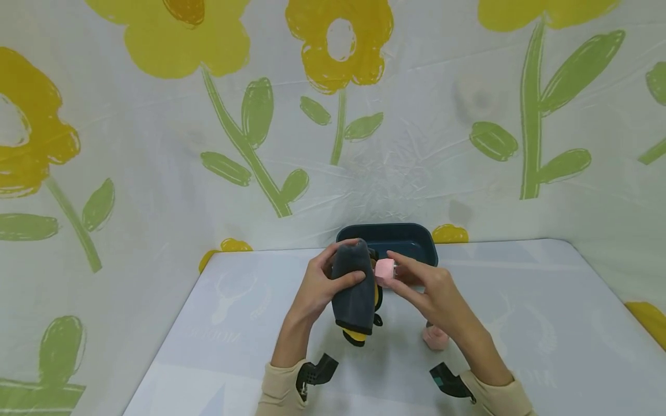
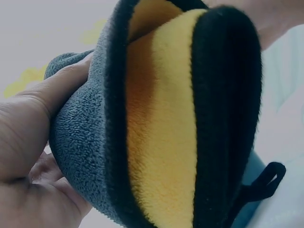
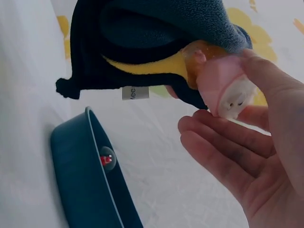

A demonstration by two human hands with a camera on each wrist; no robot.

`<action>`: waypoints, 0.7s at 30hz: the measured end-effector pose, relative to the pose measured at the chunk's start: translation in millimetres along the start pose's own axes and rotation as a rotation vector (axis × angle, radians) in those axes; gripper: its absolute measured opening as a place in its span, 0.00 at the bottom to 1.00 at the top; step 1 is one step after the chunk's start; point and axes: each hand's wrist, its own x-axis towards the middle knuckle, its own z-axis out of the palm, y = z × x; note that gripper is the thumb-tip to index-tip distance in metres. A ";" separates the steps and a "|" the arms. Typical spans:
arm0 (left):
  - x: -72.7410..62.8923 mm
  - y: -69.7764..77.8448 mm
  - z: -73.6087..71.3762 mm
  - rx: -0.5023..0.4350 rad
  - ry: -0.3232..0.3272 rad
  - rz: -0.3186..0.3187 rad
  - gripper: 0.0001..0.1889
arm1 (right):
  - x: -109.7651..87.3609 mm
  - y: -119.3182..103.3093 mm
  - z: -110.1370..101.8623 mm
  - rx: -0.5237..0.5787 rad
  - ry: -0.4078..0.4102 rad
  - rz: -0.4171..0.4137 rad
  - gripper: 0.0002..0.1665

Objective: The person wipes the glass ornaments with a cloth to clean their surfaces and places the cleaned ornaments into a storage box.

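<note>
Gray-yellow cloth [image 1: 352,306] gripped in left hand [image 1: 315,284]: likely soft, light; take round middle. Pink block [image 1: 384,270] pinched in right hand [image 1: 436,287]: probably stiff; hold by sides.

a folded plush cloth [image 1: 355,300], grey outside, yellow inside, edged in black, is being held in the left hand [image 1: 316,286], its layers gaping. a small pink piece [image 1: 385,270] with a whitish end is resting against its open edge, pinched by the right hand [image 1: 434,292].
</note>
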 end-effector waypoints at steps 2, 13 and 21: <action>-0.4 0.0 0.4 -0.008 -0.016 0.010 0.32 | -0.7 -1.1 0.2 -0.010 -0.006 0.033 0.34; -0.9 0.8 1.4 0.000 -0.021 0.029 0.31 | -0.1 -4.2 -2.0 -0.012 -0.027 0.059 0.31; -0.6 2.5 2.4 0.020 0.004 0.030 0.31 | 1.6 -4.1 -3.1 0.035 -0.011 0.025 0.34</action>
